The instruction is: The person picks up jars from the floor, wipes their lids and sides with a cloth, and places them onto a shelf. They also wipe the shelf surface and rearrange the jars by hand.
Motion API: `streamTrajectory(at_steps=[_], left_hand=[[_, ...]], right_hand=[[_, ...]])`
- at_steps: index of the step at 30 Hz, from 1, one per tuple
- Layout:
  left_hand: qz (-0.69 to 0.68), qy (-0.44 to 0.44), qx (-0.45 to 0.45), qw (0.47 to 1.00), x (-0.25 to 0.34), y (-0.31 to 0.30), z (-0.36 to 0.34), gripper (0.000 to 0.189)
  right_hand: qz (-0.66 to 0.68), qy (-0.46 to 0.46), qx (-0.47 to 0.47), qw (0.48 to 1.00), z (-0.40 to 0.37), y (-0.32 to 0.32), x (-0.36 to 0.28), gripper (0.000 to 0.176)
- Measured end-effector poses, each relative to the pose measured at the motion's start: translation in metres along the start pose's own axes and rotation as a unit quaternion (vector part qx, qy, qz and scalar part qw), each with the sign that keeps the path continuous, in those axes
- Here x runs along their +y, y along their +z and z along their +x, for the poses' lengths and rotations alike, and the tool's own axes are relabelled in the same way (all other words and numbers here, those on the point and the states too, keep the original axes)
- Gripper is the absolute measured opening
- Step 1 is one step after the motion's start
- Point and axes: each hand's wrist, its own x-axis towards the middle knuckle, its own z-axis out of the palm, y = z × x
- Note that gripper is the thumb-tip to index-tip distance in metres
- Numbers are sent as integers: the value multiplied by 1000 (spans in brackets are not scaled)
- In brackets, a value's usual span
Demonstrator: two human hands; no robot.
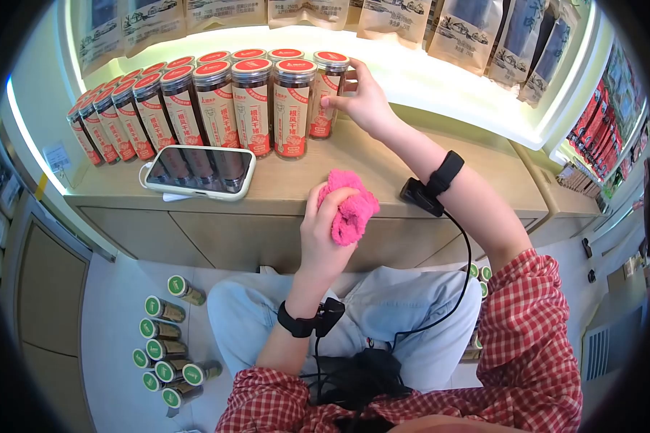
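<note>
A bright pink cloth is bunched up in my left hand, whose fingers are wrapped round it just in front of the counter edge. My right hand grips a red-lidded jar at the right end of the row, thumb on its near side and fingers behind. This jar stands upright on the counter, slightly behind the neighbouring jar. More jars of the same kind, with dark contents and beige-and-red labels, stand in rows to the left.
A phone in a pale case leans before the jars on the wooden counter. Green-lidded jars stand on the floor at left, others at right. Paper pouches line the lit shelf above. Cables run from my wrist straps.
</note>
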Motion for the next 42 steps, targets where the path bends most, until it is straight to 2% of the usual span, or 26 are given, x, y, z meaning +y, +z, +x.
streamTrajectory(at_steps=[11,16,20,21,24,28,29,30,31,33,35,37,40,42], left_hand=[[4,4,0,1000,-1,1,0,48],[12,21,-6,1000,-2,-1,1,46],[-31,-33,6,999,5,-3,1,43],[-29,-26,6,999,5,-3,1,45],[-29,-4,12,1000,-1,-4,3,48],[77,82,30,993,-18,5,7,40],[-42,-19,50,998,-8,13,3,35],[-142,-138,66,978,-4,15,-3,31],[-136,-160,55,976,-15,11,-10,27],[-136,-178,59,973,-24,7,-14,24],[-146,-180,82,969,-16,8,-11,27],[-158,-166,90,969,-27,18,-12,29],[-153,-136,83,975,-19,23,-11,31],[-145,-131,85,977,-16,22,-9,34]], right_hand=[[29,-14,-8,999,2,7,2,79],[6,-24,-20,1000,-5,1,7,83],[49,6,5,999,-49,-41,-4,82],[77,-15,8,997,-66,-58,-1,77],[56,-32,77,995,-138,-115,-4,64],[-15,4,281,960,-235,-204,55,47],[-56,29,333,941,-263,-229,72,44],[-70,82,359,927,-293,-249,99,41],[-86,118,388,910,-325,-271,120,37],[-119,295,348,882,-375,-286,152,33],[-176,428,148,874,-404,-278,172,35],[-333,410,-2,849,-418,-267,215,45],[-447,549,-181,682,-427,-259,225,53],[-435,593,-207,645,-423,-248,208,57]])
